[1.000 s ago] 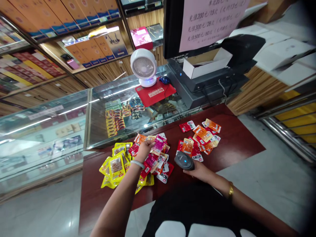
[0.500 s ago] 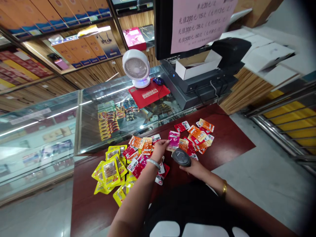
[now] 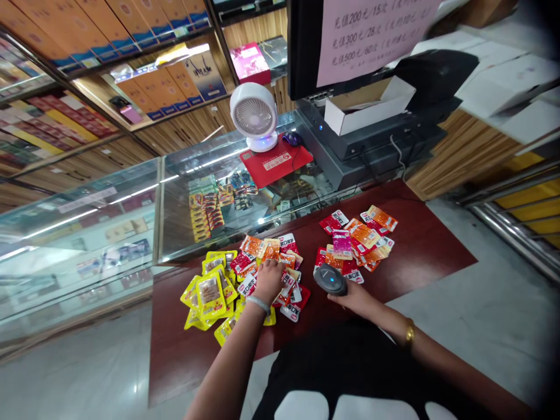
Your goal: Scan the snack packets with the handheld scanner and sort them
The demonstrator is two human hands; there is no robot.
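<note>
Taking the left hand as the centre of the clock and the top of the view as twelve, the left hand [image 3: 269, 280] lies palm down over the pile of mixed packets [image 3: 291, 277]; its fingers bend down among red, orange and white wrappers, and I cannot tell whether they pinch one or merely rest there; the pile shows around it from eleven o'clock to four o'clock; a pale bangle [image 3: 259, 304] circles that wrist.

At nine o'clock lie the yellow packets [image 3: 210, 294], heaped over one another, with a few more spreading below the hand towards seven o'clock; at three o'clock the right hand [image 3: 353, 296] is closed around a dark scanner [image 3: 330, 280], on which a small blue light glows; a gold bracelet [image 3: 409, 332] sits on the right wrist.

Between two and three o'clock is the second group of packets [image 3: 365, 236], red and orange, overlapping; the purple packet [image 3: 342, 244] lies on that group, at one o'clock from the scanner and near it; all these packets rest on the red-brown tabletop [image 3: 420, 245].

At twelve o'clock, beyond the table, a white fan [image 3: 254, 114] stands beside a red mat [image 3: 277, 166] on the glass counter [image 3: 172, 227]; at one o'clock an open white box [image 3: 370, 108] sits below a monitor bearing a pink sheet [image 3: 371, 35].
</note>
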